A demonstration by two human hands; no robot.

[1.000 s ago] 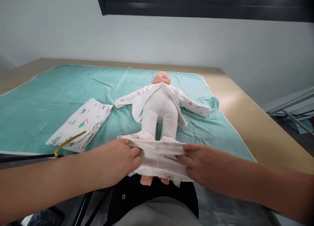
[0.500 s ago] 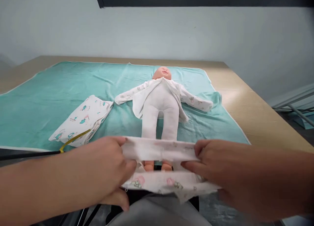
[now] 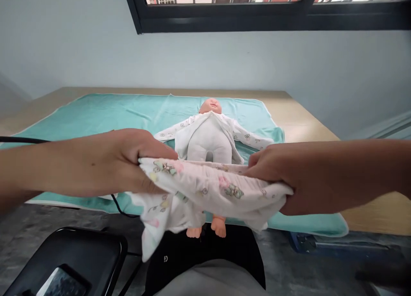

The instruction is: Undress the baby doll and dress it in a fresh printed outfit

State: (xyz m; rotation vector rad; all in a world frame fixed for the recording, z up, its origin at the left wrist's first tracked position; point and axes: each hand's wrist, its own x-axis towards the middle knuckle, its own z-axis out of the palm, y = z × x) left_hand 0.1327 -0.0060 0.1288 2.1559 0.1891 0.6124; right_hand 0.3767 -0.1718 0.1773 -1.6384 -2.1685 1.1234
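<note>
A pair of white baby pants [image 3: 218,189], printed with pink and green figures, is stretched between my two hands in front of the doll's legs. My left hand [image 3: 144,159] is closed on its left end, thumb on top and fingers hidden in the cloth. At the other end my right hand [image 3: 272,172] grips the fabric with curled fingers. Behind the cloth a baby doll [image 3: 210,137] lies face up, wearing an open white printed jacket [image 3: 184,142]. Its bare feet [image 3: 218,226] show below the pants, near my lap; its lower legs are mostly covered.
The doll lies on a teal blanket [image 3: 128,112] over a wooden table [image 3: 308,120]. A black chair [image 3: 105,249] with a dark device [image 3: 66,283] on it stands at lower left. A black cable [image 3: 118,206] hangs near my left forearm. A window [image 3: 224,18] is above.
My hands have raised and turned the pants, so the stretched opening is no longer visible and the printed side faces me. My left arm now hides the folded printed cloth. The view has shifted.
</note>
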